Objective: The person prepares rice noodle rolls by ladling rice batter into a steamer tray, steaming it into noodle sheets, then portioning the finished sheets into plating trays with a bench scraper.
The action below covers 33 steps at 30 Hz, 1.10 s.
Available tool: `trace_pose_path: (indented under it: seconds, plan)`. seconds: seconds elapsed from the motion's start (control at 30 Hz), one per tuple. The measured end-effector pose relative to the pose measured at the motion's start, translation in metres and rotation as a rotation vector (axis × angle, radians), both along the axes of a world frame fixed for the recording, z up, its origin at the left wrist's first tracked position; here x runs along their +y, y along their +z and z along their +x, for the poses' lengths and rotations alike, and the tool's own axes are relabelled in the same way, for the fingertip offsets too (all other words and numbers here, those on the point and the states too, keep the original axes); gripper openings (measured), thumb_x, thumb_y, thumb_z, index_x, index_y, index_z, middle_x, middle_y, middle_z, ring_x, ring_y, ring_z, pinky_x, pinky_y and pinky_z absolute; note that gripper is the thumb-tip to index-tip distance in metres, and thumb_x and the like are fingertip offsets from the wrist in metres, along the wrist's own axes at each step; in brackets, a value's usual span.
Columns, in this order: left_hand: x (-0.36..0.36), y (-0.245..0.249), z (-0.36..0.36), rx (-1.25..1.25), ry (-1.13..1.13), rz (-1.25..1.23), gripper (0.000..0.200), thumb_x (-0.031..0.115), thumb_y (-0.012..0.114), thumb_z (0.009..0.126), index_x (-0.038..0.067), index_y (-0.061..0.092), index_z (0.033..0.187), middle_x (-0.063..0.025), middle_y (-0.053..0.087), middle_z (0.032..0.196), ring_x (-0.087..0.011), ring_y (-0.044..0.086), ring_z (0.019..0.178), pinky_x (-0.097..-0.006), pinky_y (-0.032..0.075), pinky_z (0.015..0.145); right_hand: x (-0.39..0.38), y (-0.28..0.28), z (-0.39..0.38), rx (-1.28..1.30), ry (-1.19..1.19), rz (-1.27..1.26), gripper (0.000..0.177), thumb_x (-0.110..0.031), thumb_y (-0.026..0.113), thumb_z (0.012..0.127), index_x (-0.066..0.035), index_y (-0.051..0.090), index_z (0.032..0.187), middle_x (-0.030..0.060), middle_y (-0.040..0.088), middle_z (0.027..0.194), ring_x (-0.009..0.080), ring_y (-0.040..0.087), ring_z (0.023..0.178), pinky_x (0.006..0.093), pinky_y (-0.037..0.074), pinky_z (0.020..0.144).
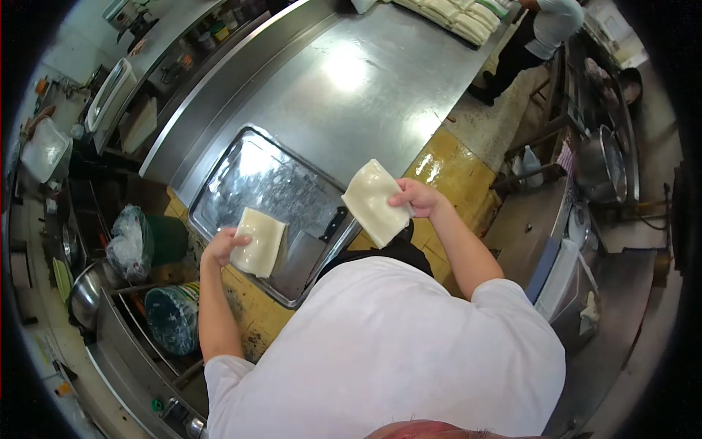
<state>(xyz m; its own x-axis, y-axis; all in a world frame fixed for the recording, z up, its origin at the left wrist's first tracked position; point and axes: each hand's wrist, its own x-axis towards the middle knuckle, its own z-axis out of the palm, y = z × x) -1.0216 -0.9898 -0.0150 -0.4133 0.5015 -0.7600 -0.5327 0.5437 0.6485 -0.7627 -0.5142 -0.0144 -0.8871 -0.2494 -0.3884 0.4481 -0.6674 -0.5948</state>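
Note:
My left hand (223, 247) is closed on the edge of a pale square piece of dough (261, 245), its thumb lying on the glossy top face. This piece is held over the near left part of a large metal tray (245, 186). Another square dough piece (371, 201), tilted and slightly curved, is pinched at its right edge by my right hand (420, 197). That one overlaps the tray's right rim in this view. Between the two pieces, the tray's wet, shiny surface shows, with a dark patch near its right side.
A long steel table (329, 102) extends beyond the tray. Stacked pale slabs (457, 18) lie at its far end, near a standing person (545, 36). Buckets (172, 314) and a bagged bin (131, 245) stand at left. A big pot (603, 164) sits at right.

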Motion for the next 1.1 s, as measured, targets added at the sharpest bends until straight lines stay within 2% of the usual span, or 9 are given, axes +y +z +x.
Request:
trace_pose_path:
  seconds: [0.07, 0.17, 0.33, 0.57, 0.77, 1.03, 1.1]
  plan:
    - [0.013, 0.013, 0.011, -0.041, 0.067, 0.058, 0.029, 0.006, 0.073, 0.087, -0.004, 0.068, 0.114, -0.0102, 0.072, 0.104, -0.022, 0.071, 0.09, -0.0378, 0.058, 0.082, 0.018, -0.005, 0.006, 0.003, -0.013, -0.016, 0.051, -0.003, 0.079, 0.08, 0.003, 0.06, 0.128, 0.0125, 0.069, 0.118, 0.0222, 0.069, 0.105, 0.0382, 0.056, 0.095]
    - [0.04, 0.024, 0.02, 0.0, 0.062, 0.02, 0.031, 0.007, 0.075, 0.085, -0.005, 0.068, 0.113, -0.0112, 0.073, 0.101, -0.0217, 0.071, 0.087, -0.0374, 0.058, 0.081, 0.053, -0.013, 0.02, 0.016, -0.037, -0.042, 0.051, -0.003, 0.078, 0.08, 0.003, 0.06, 0.128, 0.0123, 0.07, 0.117, 0.0222, 0.07, 0.104, 0.0383, 0.056, 0.094]
    - [0.128, 0.05, 0.042, 0.032, 0.072, 0.082, 0.033, 0.008, 0.075, 0.084, -0.007, 0.068, 0.112, -0.0121, 0.073, 0.101, -0.0226, 0.072, 0.087, -0.0382, 0.059, 0.08, 0.125, -0.023, 0.056, 0.031, -0.102, -0.066, 0.051, -0.004, 0.078, 0.081, 0.003, 0.059, 0.128, 0.0128, 0.069, 0.117, 0.0224, 0.07, 0.103, 0.0389, 0.056, 0.093]
    - [0.31, 0.06, 0.06, 0.055, -0.027, 0.079, 0.032, 0.007, 0.073, 0.087, -0.008, 0.067, 0.114, -0.0134, 0.072, 0.103, -0.0239, 0.072, 0.09, -0.039, 0.059, 0.081, 0.228, -0.027, 0.133, 0.015, -0.227, -0.078, 0.053, -0.006, 0.078, 0.081, 0.002, 0.059, 0.129, 0.0125, 0.069, 0.119, 0.0231, 0.069, 0.105, 0.04, 0.056, 0.094]
    - [0.473, 0.044, 0.069, 0.068, -0.316, 0.185, 0.03, 0.011, 0.072, 0.089, -0.006, 0.069, 0.113, -0.0124, 0.072, 0.105, -0.0218, 0.07, 0.093, -0.0368, 0.055, 0.087, 0.297, -0.016, 0.192, 0.003, -0.356, 0.011, 0.052, -0.007, 0.078, 0.082, 0.003, 0.058, 0.129, 0.0123, 0.069, 0.118, 0.0231, 0.069, 0.105, 0.0394, 0.055, 0.095]
    - [0.665, 0.042, 0.088, 0.055, -0.527, 0.235, 0.027, 0.011, 0.075, 0.086, -0.004, 0.071, 0.109, -0.0127, 0.073, 0.101, -0.0216, 0.071, 0.09, -0.0374, 0.056, 0.085, 0.37, 0.0, 0.227, 0.055, -0.562, 0.061, 0.049, -0.006, 0.074, 0.085, 0.004, 0.057, 0.13, 0.0134, 0.068, 0.119, 0.0244, 0.069, 0.106, 0.0398, 0.055, 0.094]
    - [0.707, 0.04, 0.087, 0.037, -0.553, 0.243, 0.028, 0.011, 0.075, 0.086, -0.004, 0.071, 0.109, -0.0126, 0.073, 0.101, -0.0214, 0.071, 0.09, -0.0373, 0.056, 0.085, 0.393, -0.002, 0.232, 0.027, -0.643, 0.07, 0.05, -0.008, 0.078, 0.082, 0.005, 0.06, 0.126, 0.014, 0.07, 0.116, 0.024, 0.071, 0.101, 0.039, 0.056, 0.093]
